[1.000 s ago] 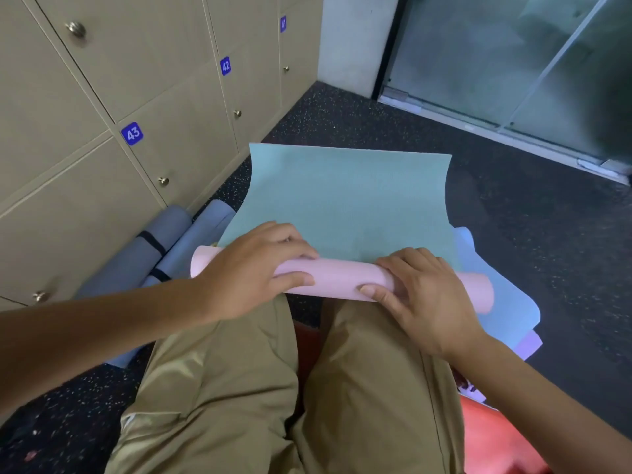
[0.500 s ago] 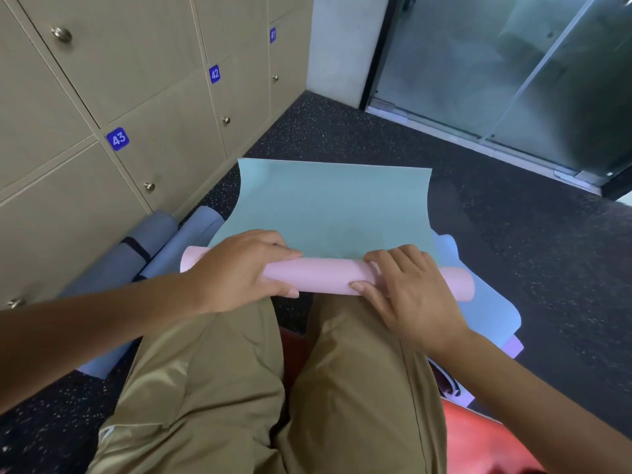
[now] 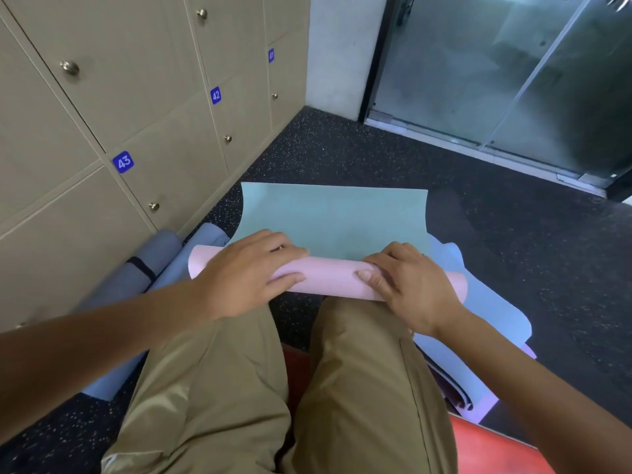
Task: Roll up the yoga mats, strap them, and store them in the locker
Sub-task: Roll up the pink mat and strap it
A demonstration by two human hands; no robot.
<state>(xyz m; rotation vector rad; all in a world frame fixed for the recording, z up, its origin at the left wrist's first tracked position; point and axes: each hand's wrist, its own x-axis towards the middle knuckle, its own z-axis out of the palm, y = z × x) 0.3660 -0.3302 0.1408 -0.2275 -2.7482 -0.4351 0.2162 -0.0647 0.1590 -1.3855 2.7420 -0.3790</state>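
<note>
Since a second ago the roll has grown a little and less flat mat lies beyond it. I see the yoga mat (image 3: 333, 220) on the floor (image 3: 513, 234) just past the knees: green on its flat face, pink on the rolled part (image 3: 328, 277). Left hand (image 3: 246, 275) and right hand (image 3: 407, 285) both curl over the roll, well apart, gripping it. Two strapped grey rolled mats (image 3: 154, 265) lie left by the lockers (image 3: 102, 131).

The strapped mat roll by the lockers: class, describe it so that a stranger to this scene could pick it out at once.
Start at the wall of beige lockers on the left and drop to the floor below door 43. Two grey-blue rolled mats lie there side by side. The strapped mat roll is the one nearest the lockers, slightly darker, with a black strap round it.
</note>
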